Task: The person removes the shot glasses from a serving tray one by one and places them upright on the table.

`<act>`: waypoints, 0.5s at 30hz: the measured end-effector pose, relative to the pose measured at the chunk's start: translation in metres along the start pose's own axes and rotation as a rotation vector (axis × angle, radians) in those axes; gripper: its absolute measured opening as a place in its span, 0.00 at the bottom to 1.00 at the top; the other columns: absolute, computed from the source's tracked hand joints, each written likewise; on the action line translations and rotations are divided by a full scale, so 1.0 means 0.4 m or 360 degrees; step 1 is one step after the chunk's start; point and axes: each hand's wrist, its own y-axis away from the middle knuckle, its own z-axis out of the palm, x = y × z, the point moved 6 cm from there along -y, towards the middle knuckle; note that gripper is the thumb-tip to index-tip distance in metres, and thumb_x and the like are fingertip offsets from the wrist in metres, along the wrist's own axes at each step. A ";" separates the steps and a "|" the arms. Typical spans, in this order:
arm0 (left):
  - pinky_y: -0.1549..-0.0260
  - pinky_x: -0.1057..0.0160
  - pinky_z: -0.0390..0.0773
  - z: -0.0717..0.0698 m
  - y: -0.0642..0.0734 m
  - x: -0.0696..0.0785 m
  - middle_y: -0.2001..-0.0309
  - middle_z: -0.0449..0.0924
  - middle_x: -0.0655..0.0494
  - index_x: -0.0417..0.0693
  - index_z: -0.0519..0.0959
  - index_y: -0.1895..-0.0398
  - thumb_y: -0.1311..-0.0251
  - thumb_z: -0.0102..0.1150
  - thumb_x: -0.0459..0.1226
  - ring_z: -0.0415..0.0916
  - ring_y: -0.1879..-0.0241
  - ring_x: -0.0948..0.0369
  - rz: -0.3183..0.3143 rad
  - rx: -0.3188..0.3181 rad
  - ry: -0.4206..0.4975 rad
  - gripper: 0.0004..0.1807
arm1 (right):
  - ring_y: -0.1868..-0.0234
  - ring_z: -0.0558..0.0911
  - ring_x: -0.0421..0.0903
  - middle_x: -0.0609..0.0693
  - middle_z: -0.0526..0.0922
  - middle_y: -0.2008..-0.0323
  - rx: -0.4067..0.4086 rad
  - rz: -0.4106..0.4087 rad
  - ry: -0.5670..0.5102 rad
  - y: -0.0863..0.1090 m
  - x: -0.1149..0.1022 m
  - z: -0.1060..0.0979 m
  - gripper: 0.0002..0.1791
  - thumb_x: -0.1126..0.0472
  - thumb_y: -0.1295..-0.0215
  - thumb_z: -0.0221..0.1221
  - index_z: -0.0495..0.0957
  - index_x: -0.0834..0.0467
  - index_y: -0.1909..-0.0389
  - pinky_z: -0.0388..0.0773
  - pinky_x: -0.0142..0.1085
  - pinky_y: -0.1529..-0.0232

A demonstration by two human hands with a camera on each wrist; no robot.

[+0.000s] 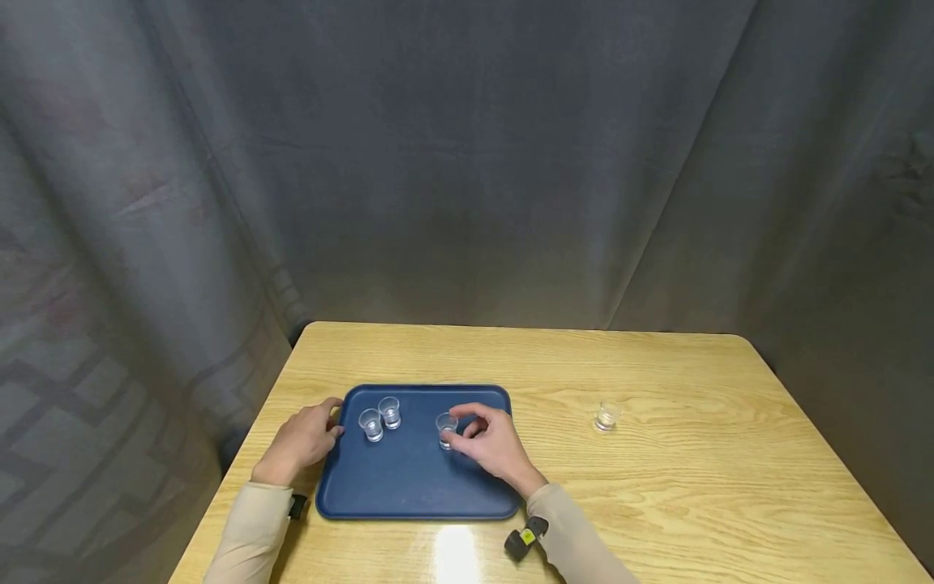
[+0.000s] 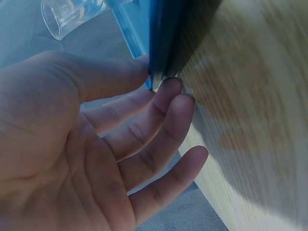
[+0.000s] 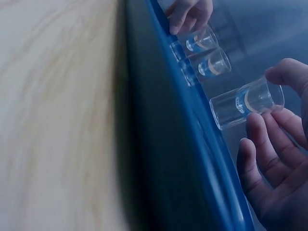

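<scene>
A small clear shot glass (image 1: 445, 425) is pinched between the thumb and fingers of my right hand (image 1: 498, 448), over the right half of a blue tray (image 1: 416, 491). In the right wrist view the thumb and fingertips grip this glass (image 3: 236, 106) near its rim. My left hand (image 1: 301, 442) is at the tray's left edge; its thumb lies against the tray rim (image 2: 156, 38) and its fingertips curl in at the edge. Two more shot glasses, one nearer (image 1: 371, 425) and one just behind it (image 1: 390, 412), stand upright side by side on the tray's left part.
Another clear glass (image 1: 606, 416) stands on the wooden table (image 1: 693, 487), to the right of the tray. Grey curtains (image 1: 467, 162) hang behind the table and at both sides. A dark wrist camera (image 1: 520, 542) sits at the right sleeve, close to the tray's near right corner.
</scene>
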 end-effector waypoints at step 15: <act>0.53 0.40 0.84 0.004 -0.003 -0.004 0.54 0.88 0.40 0.32 0.75 0.32 0.30 0.63 0.32 0.85 0.60 0.50 -0.0023 -0.0003 0.0008 0.25 | 0.74 0.81 0.37 0.51 0.88 0.64 0.0172 0.0012 -0.0032 0.017 0.027 -0.099 0.18 0.60 0.38 0.76 0.89 0.53 0.47 0.75 0.28 0.73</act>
